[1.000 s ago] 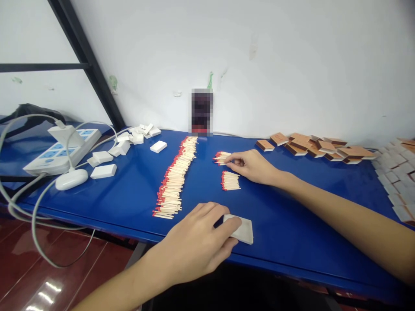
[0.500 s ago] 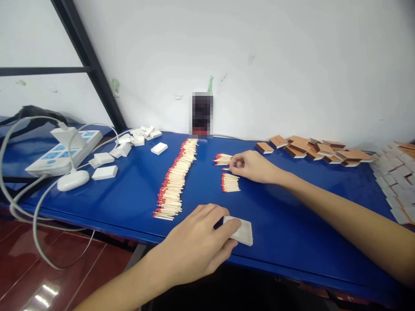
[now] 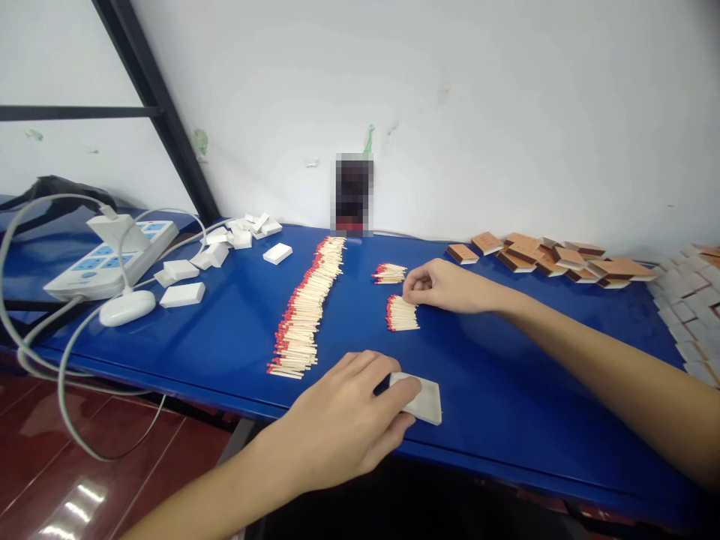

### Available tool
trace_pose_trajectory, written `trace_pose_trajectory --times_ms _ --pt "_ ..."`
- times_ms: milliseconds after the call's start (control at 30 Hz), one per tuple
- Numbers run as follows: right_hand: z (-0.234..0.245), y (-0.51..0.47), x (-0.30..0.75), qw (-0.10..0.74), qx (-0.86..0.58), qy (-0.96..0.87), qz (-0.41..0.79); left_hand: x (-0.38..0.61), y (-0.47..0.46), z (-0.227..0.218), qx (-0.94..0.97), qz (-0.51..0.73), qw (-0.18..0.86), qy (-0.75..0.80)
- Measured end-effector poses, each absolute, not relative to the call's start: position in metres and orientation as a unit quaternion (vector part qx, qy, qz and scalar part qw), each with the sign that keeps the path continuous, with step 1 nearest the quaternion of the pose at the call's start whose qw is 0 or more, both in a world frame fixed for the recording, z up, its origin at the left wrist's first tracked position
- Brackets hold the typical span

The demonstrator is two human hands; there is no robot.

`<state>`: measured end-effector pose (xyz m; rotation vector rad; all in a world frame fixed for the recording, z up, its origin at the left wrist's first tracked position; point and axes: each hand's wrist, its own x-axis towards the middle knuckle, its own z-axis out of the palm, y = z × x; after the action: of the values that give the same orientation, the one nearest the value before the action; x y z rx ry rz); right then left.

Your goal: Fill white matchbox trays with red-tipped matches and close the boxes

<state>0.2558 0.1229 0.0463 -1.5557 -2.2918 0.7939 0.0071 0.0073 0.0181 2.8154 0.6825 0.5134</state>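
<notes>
My left hand (image 3: 349, 424) is closed on a small white matchbox tray (image 3: 428, 405) near the table's front edge, with the thumb laid over its near end. My right hand (image 3: 430, 286) is pinched at the upper end of a small row of matches (image 3: 403, 315), its fingertips on a match there that they largely cover. Just beyond, a smaller heap of matches (image 3: 390, 274) lies close to those fingers. To the left a long band of red-tipped matches (image 3: 304, 311) runs from the wall side towards the front edge.
White matchbox trays (image 3: 183, 294) lie scattered at the left, near a power strip (image 3: 98, 262) with cables and a white rounded device (image 3: 127, 307). Brown matchboxes (image 3: 523, 251) are piled at the back right, and stacked boxes (image 3: 689, 300) stand at the far right. A pixelated dark object (image 3: 353, 191) leans on the wall.
My right hand has brought a single match from between the two small groups down to the nearer row. My left hand keeps its hold on the tray. The view has shifted slightly.
</notes>
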Motion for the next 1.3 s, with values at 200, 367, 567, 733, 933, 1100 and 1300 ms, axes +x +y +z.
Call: trace_pose_trajectory --times_ms 200,367,567,733,933,1100,1300 --pt "0.049 0.118 0.25 0.146 -0.507 -0.807 0.266 0.008 0.007 0.018 0.953 0.172 0.101 0.229" --pt "0.039 0.121 0.25 0.186 -0.52 -0.81 0.199 0.007 0.008 0.018 0.953 0.173 0.101 0.229" --pt "0.031 0.123 0.249 0.195 -0.522 -0.816 0.152 0.006 0.008 0.017 0.953 0.17 0.099 0.232" --pt "0.031 0.122 0.249 0.208 -0.522 -0.813 0.151 0.006 0.008 0.017 0.953 0.169 0.099 0.231" --pt "0.024 0.123 0.249 0.244 -0.516 -0.811 0.127 0.006 0.007 0.018 0.953 0.165 0.099 0.233" --pt "0.024 0.123 0.247 0.236 -0.504 -0.822 0.12 0.007 0.007 0.017 0.954 0.167 0.093 0.232" --pt "0.023 0.125 0.247 0.225 -0.498 -0.829 0.118 0.008 0.009 0.016 0.953 0.171 0.092 0.232"
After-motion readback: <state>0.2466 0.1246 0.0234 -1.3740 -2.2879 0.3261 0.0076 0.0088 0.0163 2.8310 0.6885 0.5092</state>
